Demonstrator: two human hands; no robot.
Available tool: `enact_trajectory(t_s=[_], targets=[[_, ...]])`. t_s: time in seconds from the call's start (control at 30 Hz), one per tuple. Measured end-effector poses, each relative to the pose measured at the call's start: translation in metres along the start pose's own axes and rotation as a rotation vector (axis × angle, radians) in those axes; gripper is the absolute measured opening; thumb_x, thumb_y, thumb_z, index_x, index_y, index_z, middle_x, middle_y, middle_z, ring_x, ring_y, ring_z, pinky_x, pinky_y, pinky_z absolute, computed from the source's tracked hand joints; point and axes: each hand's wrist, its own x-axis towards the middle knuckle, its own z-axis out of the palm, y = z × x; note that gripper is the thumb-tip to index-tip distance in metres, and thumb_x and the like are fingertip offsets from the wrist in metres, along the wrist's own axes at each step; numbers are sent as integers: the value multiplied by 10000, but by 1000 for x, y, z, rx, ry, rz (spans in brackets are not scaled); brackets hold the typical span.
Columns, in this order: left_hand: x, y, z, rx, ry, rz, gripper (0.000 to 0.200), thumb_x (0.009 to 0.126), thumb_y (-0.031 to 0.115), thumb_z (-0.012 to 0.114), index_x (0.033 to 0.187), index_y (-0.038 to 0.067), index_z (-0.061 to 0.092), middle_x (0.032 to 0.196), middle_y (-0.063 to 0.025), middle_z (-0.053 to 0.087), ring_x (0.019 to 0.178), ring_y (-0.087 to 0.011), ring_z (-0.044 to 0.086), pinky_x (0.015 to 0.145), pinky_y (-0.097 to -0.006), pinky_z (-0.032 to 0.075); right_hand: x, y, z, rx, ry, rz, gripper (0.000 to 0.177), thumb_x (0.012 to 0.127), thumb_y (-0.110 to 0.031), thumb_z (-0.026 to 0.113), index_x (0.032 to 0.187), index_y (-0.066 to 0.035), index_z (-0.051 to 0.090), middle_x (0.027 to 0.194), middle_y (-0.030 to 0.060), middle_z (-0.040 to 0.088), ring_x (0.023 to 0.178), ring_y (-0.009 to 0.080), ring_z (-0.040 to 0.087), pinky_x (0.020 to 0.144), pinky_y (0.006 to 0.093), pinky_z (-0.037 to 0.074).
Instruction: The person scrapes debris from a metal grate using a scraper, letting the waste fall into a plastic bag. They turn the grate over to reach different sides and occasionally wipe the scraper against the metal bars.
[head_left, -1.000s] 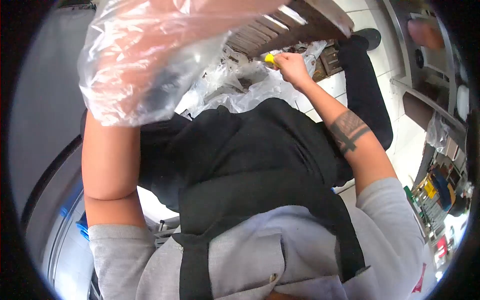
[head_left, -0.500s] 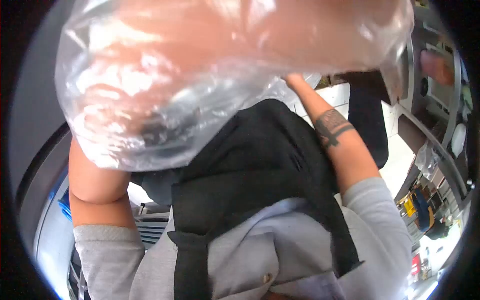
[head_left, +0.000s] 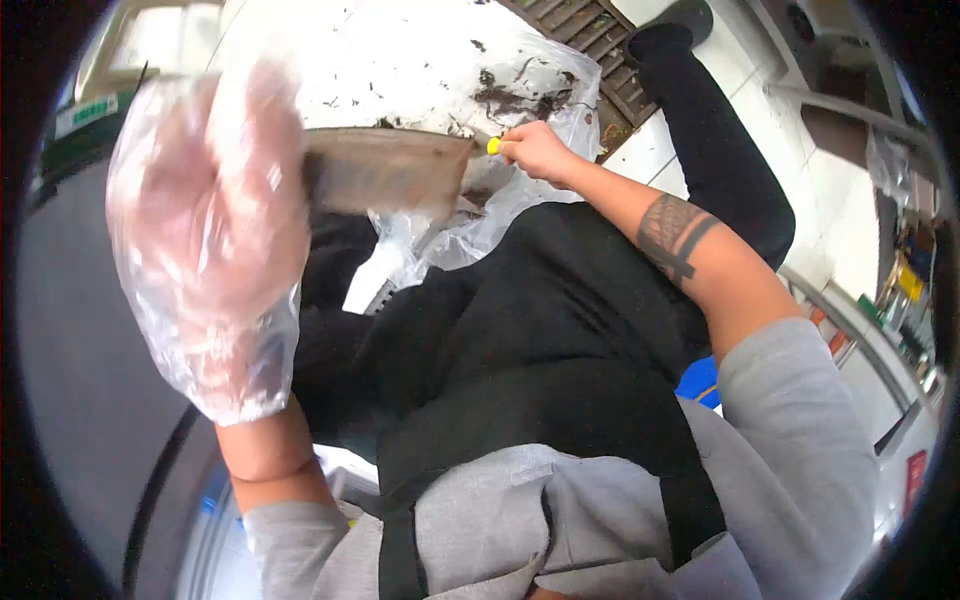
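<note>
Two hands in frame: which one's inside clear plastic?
The person's left hand: a loose, wrinkled, transparent plastic covering encloses it. The right hand is bare, its fingers closed on a small bright-yellow handle.

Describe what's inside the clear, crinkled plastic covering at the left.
Inside the clear, crinkled plastic covering, the person's left hand shows through, blurred. Glare and blur obscure finer detail; anything directly behind the hand is hidden.

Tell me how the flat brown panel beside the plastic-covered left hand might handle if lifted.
The flat brown panel will probably stay stiff, given its straight long edge. Its broad face makes rolling unlikely. The left hand wears loose plastic, so grip might slip.
</note>
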Motion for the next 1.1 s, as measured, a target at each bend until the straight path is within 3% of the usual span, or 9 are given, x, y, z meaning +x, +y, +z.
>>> enact_trajectory(t_s=[0.07, 0.2, 0.3, 0.37, 0.43, 0.63, 0.9, 1.0, 1.1], targets=[[-2, -9, 2, 121, 58, 268, 284, 990, 134, 556, 1206, -16, 664, 1027, -187, 664, 891, -352, 638, 825, -416, 510, 42, 33, 22, -249, 193, -216, 224, 792, -206, 710, 829, 8, 763, 668, 124, 689, 537, 205, 605, 552, 395, 504], [-6, -17, 0, 126, 7, 365, 370, 944, 138, 592, 1286, -3, 606, 1009, -192, 653, 833, -328, 626, 758, -441, 516, 125, 108, 63, -478, 391, -215, 251, 756, -186, 691, 898, 2, 778, 763, 242, 714, 716, 343, 729, 684, 454, 556], [-9, -9, 3, 101, 10, 300, 318, 966, 169, 595, 1223, -13, 644, 1012, -181, 658, 863, -323, 622, 807, -452, 506, 71, 66, 33, -297, 216, -186, 276, 778, -204, 687, 940, 0, 777, 835, 254, 725, 778, 373, 736, 729, 464, 565], [-9, 8, 8, -125, 118, -46, 293, 976, 235, 615, 854, -28, 656, 855, -163, 618, 844, -335, 577, 846, -436, 457, 49, 46, 14, -323, 187, -255, 286, 784, -210, 686, 958, -2, 777, 860, 258, 726, 799, 385, 735, 741, 466, 565], [-7, 6, 11, -106, 137, -8, 296, 973, 236, 613, 833, -24, 643, 845, -156, 606, 839, -332, 567, 841, -436, 449, 40, 43, 16, -291, 230, -380, 222, 755, -164, 658, 843, 10, 766, 817, 291, 699, 796, 445, 716, 761, 510, 569], [-2, 16, 13, -111, 150, -111, 323, 957, 263, 591, 759, 8, 604, 813, -133, 584, 808, -301, 522, 802, -424, 416, 96, 76, 41, -323, 281, -251, 231, 774, -178, 663, 852, 23, 744, 841, 291, 699, 819, 441, 715, 763, 504, 562], [-5, 14, 10, -116, 134, -148, 327, 964, 248, 580, 727, 22, 573, 781, -106, 553, 807, -293, 509, 789, -424, 410, 16, 22, 19, -243, 151, -302, 252, 803, -216, 690, 871, 22, 739, 842, 278, 698, 801, 437, 704, 749, 483, 556], [-8, 8, 1, -129, -3, -137, 252, 977, 204, 618, 931, -32, 695, 1038, -179, 667, 964, -302, 596, 963, -437, 442, 83, 73, 46, -332, 215, -232, 249, 805, -206, 661, 865, 22, 740, 827, 283, 692, 800, 445, 704, 757, 492, 559], [-2, 8, 9, -91, 56, -62, 326, 965, 252, 574, 753, 5, 604, 809, -142, 594, 785, -333, 534, 779, -440, 427, 95, 76, 45, -368, 252, -281, 238, 800, -191, 652, 858, 25, 734, 830, 284, 692, 800, 436, 708, 747, 497, 554]])
